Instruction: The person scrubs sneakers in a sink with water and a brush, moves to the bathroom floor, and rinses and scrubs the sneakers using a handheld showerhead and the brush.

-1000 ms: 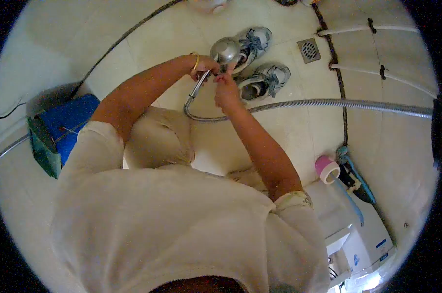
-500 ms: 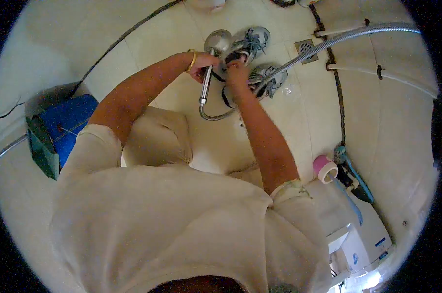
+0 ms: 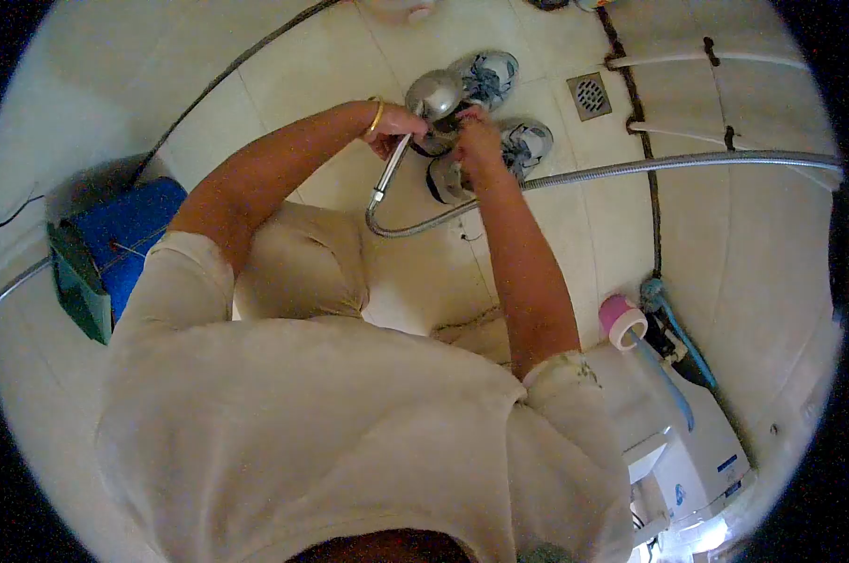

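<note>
My left hand [image 3: 399,129], with a gold bangle at its wrist, is closed round the handle of a silver shower head [image 3: 434,94]. The shower head is over the heel end of a grey-and-white sneaker [image 3: 490,77] with dark laces. At that sneaker's opening my right hand [image 3: 479,143] has its fingers closed, apparently on the edge; the fingertips are partly hard to make out. A second sneaker [image 3: 526,145] lies beside it, partly hidden behind my right hand. From the handle a metal shower hose [image 3: 668,164] loops down and passes under my right forearm to the right.
A square floor drain [image 3: 590,97] is set in the tiles right of the sneakers. Pipes run along the right wall. A pink-and-white cup [image 3: 621,322] and a white appliance [image 3: 692,460] stand lower right. A blue-and-green container [image 3: 124,244] is at left.
The shower head has moved right and slightly down, closer over the sneaker. The hose has dropped lower, uncovering the drain. My right hand has shifted slightly right.
</note>
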Tool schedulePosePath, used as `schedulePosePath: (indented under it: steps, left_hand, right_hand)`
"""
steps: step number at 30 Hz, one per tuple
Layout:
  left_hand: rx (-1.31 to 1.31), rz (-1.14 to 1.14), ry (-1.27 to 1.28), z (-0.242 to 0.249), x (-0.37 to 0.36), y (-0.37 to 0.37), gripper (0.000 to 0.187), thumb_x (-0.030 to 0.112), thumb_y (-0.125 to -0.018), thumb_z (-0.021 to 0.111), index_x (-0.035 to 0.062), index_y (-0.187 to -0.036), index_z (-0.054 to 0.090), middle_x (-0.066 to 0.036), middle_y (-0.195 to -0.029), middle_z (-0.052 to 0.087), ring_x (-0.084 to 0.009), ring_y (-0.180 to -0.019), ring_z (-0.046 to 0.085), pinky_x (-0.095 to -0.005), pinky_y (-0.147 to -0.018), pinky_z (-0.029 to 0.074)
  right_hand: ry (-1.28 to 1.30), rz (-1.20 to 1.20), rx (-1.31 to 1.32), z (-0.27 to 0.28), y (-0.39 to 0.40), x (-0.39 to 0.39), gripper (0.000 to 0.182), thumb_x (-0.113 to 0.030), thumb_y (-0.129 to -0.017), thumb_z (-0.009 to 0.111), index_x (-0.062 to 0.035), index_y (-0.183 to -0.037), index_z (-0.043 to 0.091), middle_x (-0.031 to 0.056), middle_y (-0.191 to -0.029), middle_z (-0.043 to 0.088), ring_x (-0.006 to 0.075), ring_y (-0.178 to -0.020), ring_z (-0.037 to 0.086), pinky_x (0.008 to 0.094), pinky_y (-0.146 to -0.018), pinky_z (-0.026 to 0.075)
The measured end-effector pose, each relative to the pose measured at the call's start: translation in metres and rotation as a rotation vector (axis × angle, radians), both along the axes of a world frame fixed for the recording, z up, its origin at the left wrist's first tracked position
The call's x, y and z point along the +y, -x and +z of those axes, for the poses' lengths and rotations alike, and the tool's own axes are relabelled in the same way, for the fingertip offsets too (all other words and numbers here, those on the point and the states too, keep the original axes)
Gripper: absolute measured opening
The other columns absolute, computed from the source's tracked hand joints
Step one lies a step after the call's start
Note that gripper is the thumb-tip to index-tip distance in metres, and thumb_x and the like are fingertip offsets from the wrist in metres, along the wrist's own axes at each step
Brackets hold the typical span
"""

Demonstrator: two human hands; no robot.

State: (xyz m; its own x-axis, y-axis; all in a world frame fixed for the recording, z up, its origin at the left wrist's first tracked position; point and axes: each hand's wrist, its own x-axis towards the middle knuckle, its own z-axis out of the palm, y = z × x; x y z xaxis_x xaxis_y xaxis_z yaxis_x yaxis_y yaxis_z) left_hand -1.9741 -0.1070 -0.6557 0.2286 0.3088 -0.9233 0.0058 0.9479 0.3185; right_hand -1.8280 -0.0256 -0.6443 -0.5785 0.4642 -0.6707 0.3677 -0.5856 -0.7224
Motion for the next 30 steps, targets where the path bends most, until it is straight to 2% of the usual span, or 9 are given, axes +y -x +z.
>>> schedulePosePath:
  steps: [2, 4, 6, 9, 13, 16, 21, 24, 30]
  left_hand:
    - [-0.021, 0.033, -0.035, 0.004, -0.003, -0.002, 0.024, 0.034, -0.070, 0.050, 0.0099, -0.070, 0.046, -0.002, -0.057, 0.043, -0.0139, -0.049, 0.046, -0.0315, -0.051, 0.044]
    - [0.029, 0.041, -0.006, 0.036, 0.001, -0.008, 0.023, 0.032, -0.068, 0.050, 0.0098, -0.068, 0.044, -0.004, -0.057, 0.044, -0.0149, -0.047, 0.045, -0.0313, -0.048, 0.044]
    - [0.028, 0.051, 0.003, 0.020, -0.001, -0.004, 0.022, 0.031, -0.068, 0.050, 0.0101, -0.068, 0.044, -0.004, -0.056, 0.044, -0.0150, -0.047, 0.045, -0.0315, -0.047, 0.043]
    - [0.026, 0.026, -0.044, 0.003, 0.002, -0.003, 0.024, 0.032, -0.069, 0.050, 0.0093, -0.069, 0.044, -0.005, -0.056, 0.044, -0.0156, -0.045, 0.046, -0.0322, -0.045, 0.043]
    - [0.058, -0.007, -0.074, 0.016, 0.007, -0.004, 0.023, 0.030, -0.068, 0.050, 0.0087, -0.066, 0.043, -0.005, -0.055, 0.043, -0.0155, -0.045, 0.045, -0.0322, -0.045, 0.043]
    - [0.000, -0.029, -0.079, 0.008, 0.003, -0.003, 0.032, 0.039, -0.071, 0.052, 0.0077, -0.072, 0.046, -0.003, -0.058, 0.043, -0.0160, -0.047, 0.045, -0.0350, -0.047, 0.043]
    - [-0.068, -0.153, -0.541, -0.078, -0.017, 0.007, 0.033, 0.040, -0.070, 0.053, 0.0073, -0.073, 0.047, -0.003, -0.058, 0.044, -0.0156, -0.046, 0.045, -0.0334, -0.047, 0.044]
    - [-0.010, -0.102, -0.243, 0.019, 0.001, -0.002, 0.022, 0.029, -0.067, 0.051, 0.0082, -0.066, 0.045, -0.003, -0.054, 0.042, -0.0143, -0.044, 0.044, -0.0302, -0.046, 0.044]
    - [0.028, 0.046, -0.049, 0.008, 0.003, -0.004, 0.023, 0.031, -0.067, 0.051, 0.0084, -0.069, 0.046, -0.003, -0.054, 0.042, -0.0141, -0.043, 0.043, -0.0311, -0.047, 0.044]
  right_hand:
    - [-0.538, 0.384, -0.005, -0.042, -0.012, -0.003, 0.009, -0.010, -0.077, 0.045, -0.0126, -0.085, 0.048, 0.0040, -0.062, 0.046, 0.0129, -0.047, 0.041, 0.0267, -0.036, 0.029]
    - [0.111, -0.046, -0.279, -0.004, 0.003, -0.043, 0.008, -0.018, -0.080, 0.047, -0.0128, -0.086, 0.048, 0.0040, -0.065, 0.047, 0.0121, -0.051, 0.042, 0.0254, -0.039, 0.031]
    - [0.246, 0.149, -0.184, 0.007, -0.007, -0.035, 0.018, -0.022, -0.079, 0.045, -0.0047, -0.083, 0.045, 0.0057, -0.070, 0.048, 0.0168, -0.061, 0.045, 0.0301, -0.050, 0.038]
    - [-0.626, 0.407, -0.100, -0.047, -0.018, 0.003, 0.016, -0.020, -0.078, 0.046, -0.0048, -0.083, 0.045, 0.0055, -0.068, 0.047, 0.0173, -0.054, 0.044, 0.0299, -0.045, 0.037]
    - [-0.211, 0.001, -0.076, -0.061, -0.006, -0.029, 0.013, -0.016, -0.080, 0.043, -0.0099, -0.091, 0.044, 0.0058, -0.066, 0.046, 0.0156, -0.045, 0.041, 0.0286, -0.038, 0.033]
    - [0.129, 0.153, -0.177, 0.019, -0.011, -0.029, 0.019, -0.018, -0.083, 0.037, -0.0088, -0.098, 0.044, 0.0080, -0.073, 0.051, 0.0196, -0.052, 0.049, 0.0347, -0.044, 0.042]
    - [-0.083, -0.028, -0.111, 0.012, 0.006, -0.015, 0.013, -0.009, -0.079, 0.038, -0.0095, -0.080, 0.051, 0.0069, -0.065, 0.048, 0.0186, -0.049, 0.046, 0.0324, -0.040, 0.037]
    - [0.123, 0.073, -0.253, 0.030, -0.007, -0.045, 0.009, -0.007, -0.078, 0.040, -0.0121, -0.081, 0.047, 0.0060, -0.055, 0.041, 0.0163, -0.041, 0.038, 0.0283, -0.033, 0.026]
    - [0.027, -0.150, -0.174, 0.004, 0.012, -0.014, 0.006, -0.011, -0.081, 0.039, -0.0119, -0.082, 0.045, 0.0046, -0.054, 0.039, 0.0138, -0.038, 0.031, 0.0268, -0.033, 0.025]
